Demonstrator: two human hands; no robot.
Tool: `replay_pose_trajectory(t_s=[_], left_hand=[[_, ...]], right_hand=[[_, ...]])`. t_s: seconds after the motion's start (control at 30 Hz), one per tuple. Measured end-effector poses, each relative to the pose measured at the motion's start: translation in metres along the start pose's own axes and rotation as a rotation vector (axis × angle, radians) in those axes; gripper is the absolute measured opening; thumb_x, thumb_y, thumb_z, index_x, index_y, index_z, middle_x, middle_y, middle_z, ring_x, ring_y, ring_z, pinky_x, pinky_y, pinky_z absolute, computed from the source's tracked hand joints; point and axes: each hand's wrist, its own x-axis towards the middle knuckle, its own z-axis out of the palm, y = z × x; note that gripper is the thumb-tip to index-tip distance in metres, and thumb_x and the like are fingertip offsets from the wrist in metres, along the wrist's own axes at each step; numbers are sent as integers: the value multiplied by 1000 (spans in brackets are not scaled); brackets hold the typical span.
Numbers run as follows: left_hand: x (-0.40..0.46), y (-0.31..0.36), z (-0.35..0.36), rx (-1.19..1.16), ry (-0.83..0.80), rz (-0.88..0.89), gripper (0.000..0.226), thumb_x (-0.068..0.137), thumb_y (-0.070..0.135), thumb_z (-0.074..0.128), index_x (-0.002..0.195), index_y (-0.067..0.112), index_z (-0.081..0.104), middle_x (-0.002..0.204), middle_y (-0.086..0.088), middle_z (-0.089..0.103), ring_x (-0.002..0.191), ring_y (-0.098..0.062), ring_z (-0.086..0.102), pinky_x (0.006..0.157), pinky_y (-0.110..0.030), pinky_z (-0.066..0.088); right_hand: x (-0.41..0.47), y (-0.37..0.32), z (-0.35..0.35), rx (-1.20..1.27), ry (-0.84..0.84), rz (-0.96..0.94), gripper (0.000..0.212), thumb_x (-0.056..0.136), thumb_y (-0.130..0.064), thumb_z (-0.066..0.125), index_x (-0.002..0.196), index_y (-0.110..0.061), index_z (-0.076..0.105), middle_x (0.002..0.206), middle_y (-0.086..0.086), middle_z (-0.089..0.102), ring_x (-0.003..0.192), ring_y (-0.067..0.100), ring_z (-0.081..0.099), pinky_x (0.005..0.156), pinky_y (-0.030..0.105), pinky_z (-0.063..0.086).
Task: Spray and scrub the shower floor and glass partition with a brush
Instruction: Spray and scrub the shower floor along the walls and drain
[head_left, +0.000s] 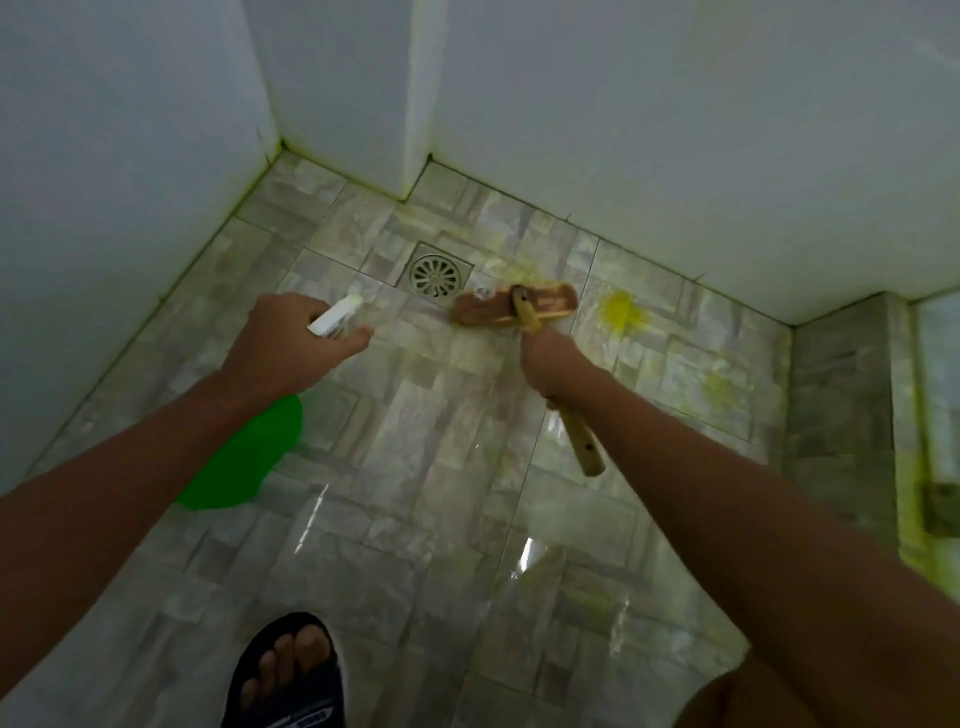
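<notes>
My right hand (553, 366) grips the wooden handle of a long brush (579, 441). Its wooden head (514, 309) lies on the wet tiled shower floor (441, 441) just right of the round metal drain (435, 274). My left hand (291, 340) holds a spray bottle: its white nozzle (336, 314) points toward the drain and its green body (244, 457) shows below my forearm. Yellow splashes of cleaner (621, 310) mark the tiles to the right of the brush head. No glass partition can be made out with certainty.
White walls (649, 130) close the floor at the back and left, with a jutting corner (415, 104) behind the drain. A tiled kerb (841, 415) rises at the right. My foot in a dark sandal (291, 675) stands at the bottom.
</notes>
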Motion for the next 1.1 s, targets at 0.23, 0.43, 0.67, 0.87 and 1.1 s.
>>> replay_pose_trajectory(t_s=[0.23,0.43,0.67,0.87,1.1], left_hand=[[8,1,4,18,-19,-109,65,81,42,86,50,18,35,47,-1,31,44,-16,30,44,-24,23],[3,-1,-6,-40,28,-154,64,78,50,77,58,-4,49,55,-13,46,51,-24,53,52,-48,54],[-17,23,-28,-5,-150,-95,54,93,50,73,67,7,51,64,-23,59,60,-39,64,64,-53,56],[-32,22,-49,-8,-505,-117,96,74,92,57,112,4,67,94,-22,72,88,-43,71,80,-61,62],[-17,34,-29,-42,-468,-218,46,97,49,62,113,7,70,105,-25,72,96,-42,72,70,-46,66]], right_hand=[[28,-29,-21,-70,38,-49,21,97,-6,45,91,-4,65,90,9,64,79,22,59,55,27,39],[12,-58,19,51,-11,-168,34,103,-10,31,133,-2,46,102,16,59,80,25,59,60,26,43],[8,-24,-13,121,38,6,36,103,-9,31,137,0,40,90,20,57,52,24,54,49,38,54],[-3,-23,-2,210,17,10,33,101,-6,37,127,5,52,85,17,59,52,18,42,46,27,38],[-49,-13,14,375,0,72,45,104,-8,34,149,-9,27,74,11,45,54,17,43,42,27,41]])
